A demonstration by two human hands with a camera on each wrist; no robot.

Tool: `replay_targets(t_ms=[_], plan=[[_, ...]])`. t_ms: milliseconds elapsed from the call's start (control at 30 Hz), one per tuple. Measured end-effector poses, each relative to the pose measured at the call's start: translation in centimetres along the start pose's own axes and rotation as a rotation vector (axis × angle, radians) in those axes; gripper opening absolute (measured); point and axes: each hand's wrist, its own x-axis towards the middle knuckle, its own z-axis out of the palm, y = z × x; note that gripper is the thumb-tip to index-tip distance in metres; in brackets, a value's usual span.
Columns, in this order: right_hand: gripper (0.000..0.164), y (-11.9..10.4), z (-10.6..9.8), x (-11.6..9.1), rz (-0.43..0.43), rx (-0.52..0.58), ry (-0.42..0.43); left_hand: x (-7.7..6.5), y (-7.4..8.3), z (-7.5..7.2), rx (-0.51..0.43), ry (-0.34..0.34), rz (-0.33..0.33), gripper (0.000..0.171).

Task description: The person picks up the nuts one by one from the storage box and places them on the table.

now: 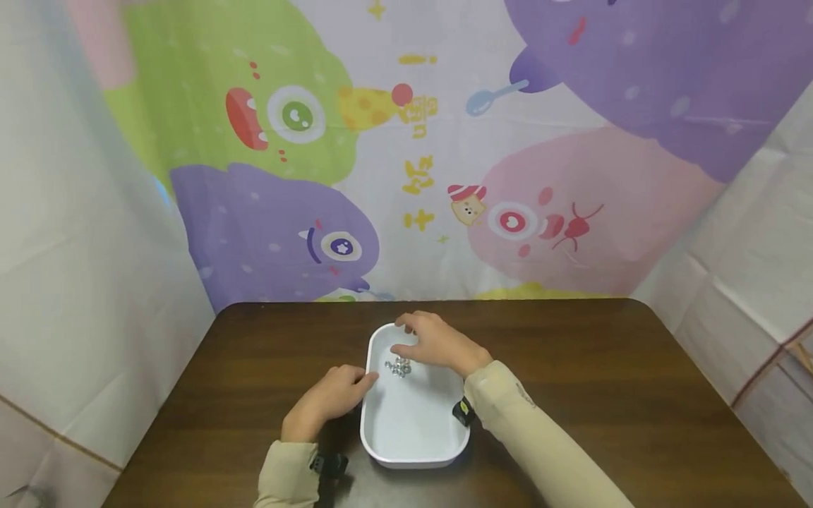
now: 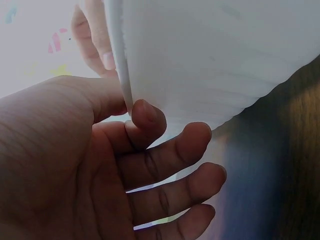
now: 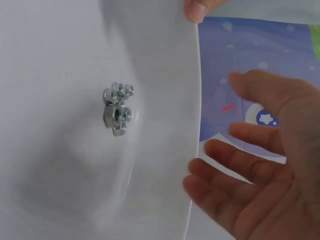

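Observation:
A white rectangular tray [image 1: 416, 430] with rounded corners stands on the table. Inside it, a small cluster of shiny metal nuts [image 3: 117, 109] lies on the bottom, one larger hex nut among several smaller ones. At the tray's left side, my left hand [image 1: 335, 392] pinches the rim, thumb inside and index finger against the outer wall; its other fingers [image 2: 207, 180] are spread loosely below. My right hand [image 1: 438, 343] hovers over the far part of the tray, near the nuts. Its fingers [image 3: 225, 155] are relaxed and apart, with nothing held.
The dark brown wooden table [image 1: 591, 395] extends to both sides of the tray. Behind it hangs a cloth [image 1: 419, 268] printed with cartoon monsters. Pale fabric [image 1: 82, 233] hangs at the left. Each wrist wears a small black camera [image 1: 329, 465].

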Motion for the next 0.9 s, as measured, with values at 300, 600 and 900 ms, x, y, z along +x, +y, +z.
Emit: replay_targets(t_ms=[300, 600, 900], plan=[[0.034, 0.6, 0.5, 0.4, 0.02, 0.023, -0.051, 0.1, 0.2, -0.1, 0.01, 0.013, 0.014, 0.036], [0.028, 0.9, 1.1, 0.9, 0.067, 0.006, -0.111, -0.5, 0.4, -0.2, -0.01, 0.003, 0.01, 0.037], [0.024, 1.3, 1.7, 1.3, 0.075, -0.021, -0.115, -0.5, 0.5, -0.2, -0.008, -0.006, 0.008, 0.037]])
